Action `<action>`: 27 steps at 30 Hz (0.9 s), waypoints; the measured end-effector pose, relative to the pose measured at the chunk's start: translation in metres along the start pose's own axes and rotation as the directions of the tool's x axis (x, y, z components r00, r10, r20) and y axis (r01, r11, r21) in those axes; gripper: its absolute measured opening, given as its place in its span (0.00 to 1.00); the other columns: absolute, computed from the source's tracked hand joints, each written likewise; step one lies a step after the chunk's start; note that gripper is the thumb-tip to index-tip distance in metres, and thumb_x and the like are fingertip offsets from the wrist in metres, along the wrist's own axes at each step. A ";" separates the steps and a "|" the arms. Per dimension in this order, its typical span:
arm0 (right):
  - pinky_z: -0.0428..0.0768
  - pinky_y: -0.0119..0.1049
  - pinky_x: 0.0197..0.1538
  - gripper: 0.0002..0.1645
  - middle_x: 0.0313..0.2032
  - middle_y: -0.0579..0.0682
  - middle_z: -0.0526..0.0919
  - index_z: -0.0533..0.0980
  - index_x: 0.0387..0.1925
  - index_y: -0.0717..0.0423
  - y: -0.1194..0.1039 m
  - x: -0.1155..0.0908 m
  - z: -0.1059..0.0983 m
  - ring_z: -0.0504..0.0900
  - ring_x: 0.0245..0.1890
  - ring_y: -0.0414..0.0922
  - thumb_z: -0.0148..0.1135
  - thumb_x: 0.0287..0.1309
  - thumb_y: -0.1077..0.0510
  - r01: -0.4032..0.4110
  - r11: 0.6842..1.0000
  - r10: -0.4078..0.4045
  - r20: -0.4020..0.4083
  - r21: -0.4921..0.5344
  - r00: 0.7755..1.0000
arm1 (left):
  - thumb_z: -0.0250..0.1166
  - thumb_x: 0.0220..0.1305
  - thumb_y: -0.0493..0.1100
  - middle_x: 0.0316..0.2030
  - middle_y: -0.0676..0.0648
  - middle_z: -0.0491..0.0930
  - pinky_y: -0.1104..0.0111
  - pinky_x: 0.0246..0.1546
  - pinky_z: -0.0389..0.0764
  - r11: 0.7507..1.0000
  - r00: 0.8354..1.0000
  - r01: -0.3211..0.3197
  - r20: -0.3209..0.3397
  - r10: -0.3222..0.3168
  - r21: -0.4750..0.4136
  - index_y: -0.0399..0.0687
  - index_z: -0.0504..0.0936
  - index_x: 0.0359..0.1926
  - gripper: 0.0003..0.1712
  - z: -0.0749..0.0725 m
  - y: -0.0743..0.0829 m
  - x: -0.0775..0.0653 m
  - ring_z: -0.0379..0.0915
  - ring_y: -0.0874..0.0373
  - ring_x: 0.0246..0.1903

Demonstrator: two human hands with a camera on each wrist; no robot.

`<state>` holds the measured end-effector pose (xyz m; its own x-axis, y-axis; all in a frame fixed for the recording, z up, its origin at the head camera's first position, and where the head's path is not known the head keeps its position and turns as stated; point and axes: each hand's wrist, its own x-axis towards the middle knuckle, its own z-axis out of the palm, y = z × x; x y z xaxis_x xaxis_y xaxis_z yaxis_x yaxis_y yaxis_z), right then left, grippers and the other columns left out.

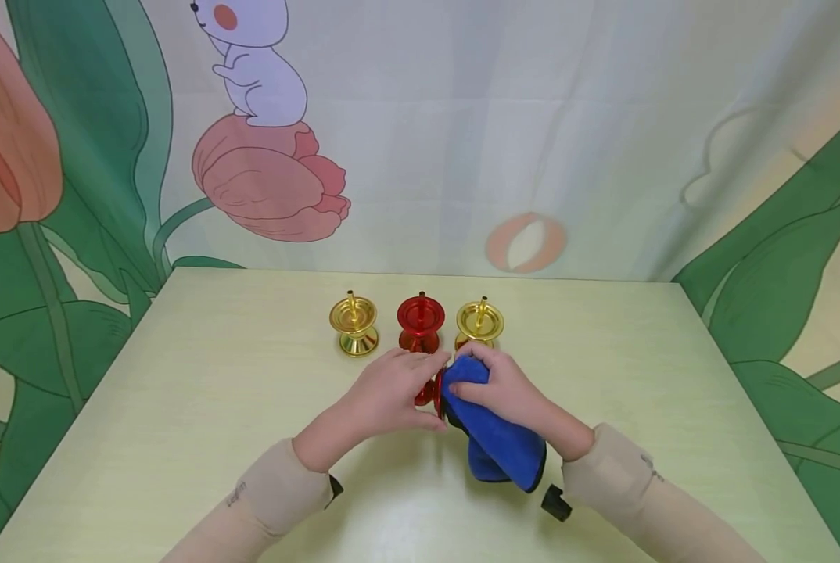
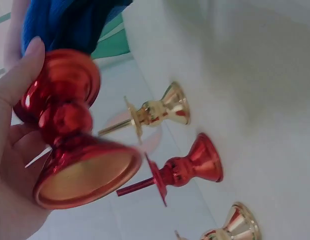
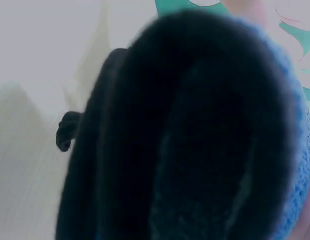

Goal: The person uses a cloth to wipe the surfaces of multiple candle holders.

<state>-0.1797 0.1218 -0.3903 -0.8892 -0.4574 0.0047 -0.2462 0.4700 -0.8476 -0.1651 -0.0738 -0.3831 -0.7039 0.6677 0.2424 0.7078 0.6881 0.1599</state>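
Observation:
A shiny red candle holder point(image 2: 67, 120) is gripped by my left hand point(image 1: 390, 392), thumb and fingers about its rim. It lies tipped on its side in the air, its hollow base facing the left wrist camera. My right hand point(image 1: 510, 392) pinches a blue cloth point(image 1: 507, 446) with dark edging and holds it against the dish end of the holder. The cloth covers that end, so the stem there is hidden. In the right wrist view the folded cloth point(image 3: 205, 125) fills most of the picture and hides the fingers.
Behind the hands, a gold candle holder point(image 1: 357, 332), a red one point(image 1: 421, 317) and another gold one point(image 1: 479, 320) stand upright in a row on the pale table point(image 1: 216, 375). A curtain point(image 1: 420, 156) printed with flowers hangs at the table's far edge.

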 end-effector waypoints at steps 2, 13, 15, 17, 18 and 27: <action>0.76 0.37 0.36 0.14 0.38 0.55 0.77 0.71 0.39 0.54 0.001 0.001 0.000 0.76 0.35 0.47 0.61 0.49 0.58 -0.015 0.999 0.016 -0.019 0.040 1.000 | 0.68 0.34 0.67 0.46 0.52 0.78 0.63 0.52 0.70 0.996 0.993 -0.037 -0.105 0.046 0.083 0.47 0.67 0.57 0.49 0.007 0.001 -0.002 0.73 0.59 0.47; 0.75 0.35 0.35 0.13 0.39 0.55 0.75 0.70 0.39 0.54 0.012 0.005 0.001 0.75 0.34 0.47 0.60 0.49 0.58 -0.065 0.997 0.067 -0.060 0.038 0.996 | 0.68 0.39 0.62 0.56 0.48 0.71 0.60 0.54 0.68 0.990 0.977 -0.040 -0.200 0.067 0.138 0.43 0.63 0.61 0.49 0.026 0.002 -0.006 0.67 0.53 0.55; 0.75 0.36 0.35 0.13 0.39 0.54 0.75 0.71 0.39 0.52 0.013 0.005 0.001 0.75 0.35 0.47 0.61 0.49 0.58 -0.062 0.998 0.061 -0.067 -0.009 0.996 | 0.66 0.42 0.63 0.58 0.48 0.69 0.59 0.56 0.66 0.997 0.993 -0.005 -0.117 0.015 0.079 0.44 0.61 0.62 0.49 0.023 0.000 -0.004 0.65 0.52 0.56; 0.76 0.37 0.34 0.13 0.39 0.54 0.77 0.71 0.38 0.51 0.014 0.005 0.002 0.76 0.34 0.48 0.61 0.48 0.58 -0.045 0.997 0.041 -0.071 -0.056 0.997 | 0.65 0.43 0.64 0.58 0.48 0.68 0.59 0.56 0.65 0.999 0.999 0.025 -0.045 -0.024 0.026 0.44 0.60 0.63 0.50 0.021 -0.003 -0.001 0.64 0.52 0.57; 0.77 0.37 0.34 0.13 0.38 0.53 0.77 0.71 0.38 0.51 0.014 0.005 0.003 0.76 0.34 0.48 0.61 0.48 0.58 -0.035 0.997 0.029 -0.071 -0.076 0.997 | 0.65 0.42 0.64 0.58 0.48 0.68 0.59 0.57 0.65 0.999 0.999 0.040 -0.015 -0.040 -0.001 0.44 0.60 0.63 0.51 0.020 -0.004 0.001 0.64 0.52 0.57; 0.78 0.36 0.32 0.13 0.36 0.53 0.80 0.71 0.38 0.48 0.012 0.003 0.005 0.78 0.32 0.46 0.61 0.48 0.57 0.005 0.993 -0.010 -0.046 -0.115 0.999 | 0.69 0.36 0.64 0.49 0.47 0.76 0.62 0.54 0.67 0.993 0.997 0.048 0.069 -0.041 -0.105 0.42 0.63 0.59 0.52 0.021 -0.009 0.008 0.70 0.56 0.50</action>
<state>-0.1834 0.1226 -0.4034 -0.9035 -0.4269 0.0378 -0.2932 0.5515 -0.7809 -0.1779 -0.0684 -0.4027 -0.7347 0.6570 0.1689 0.6755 0.6857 0.2713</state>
